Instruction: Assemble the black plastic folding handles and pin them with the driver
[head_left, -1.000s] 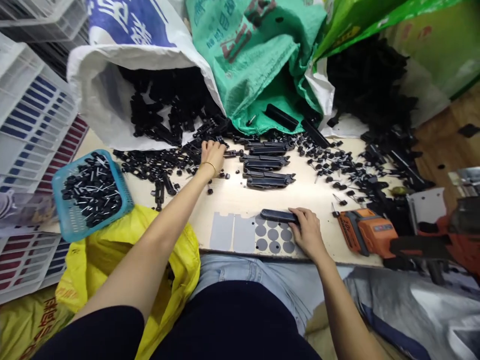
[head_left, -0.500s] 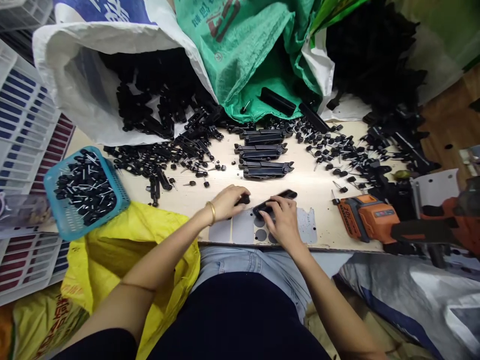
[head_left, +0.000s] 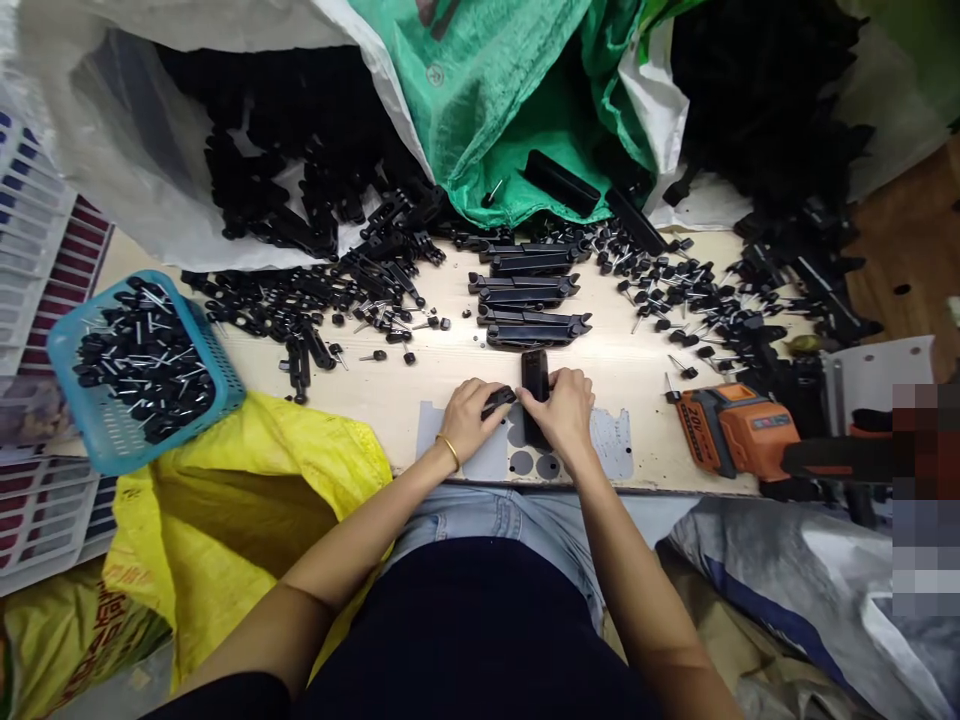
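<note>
Near the table's front edge, my left hand [head_left: 471,420] is closed on a small black part [head_left: 498,401], its fingertips at the part's left side. Just right of it, my right hand [head_left: 566,412] grips a long black piece [head_left: 535,378] that points away from me. The two parts are close together, above a grey sheet with dark circles [head_left: 523,462]. Beyond my hands lies a row of several black assemblies [head_left: 532,328], side by side across the table.
A blue basket [head_left: 225,385] of black-headed screws stands at left, near a yellow bag [head_left: 247,470]. Loose black parts [head_left: 300,300] and screws [head_left: 682,290] cover the table's far side. White and green bags [head_left: 495,120] lie behind. An orange power tool [head_left: 750,430] is at right.
The long black piece has turned from slanting to pointing straight away from me. My left hand has moved slightly right with its small part, nearer the long piece. The camera view has shifted a little.
</note>
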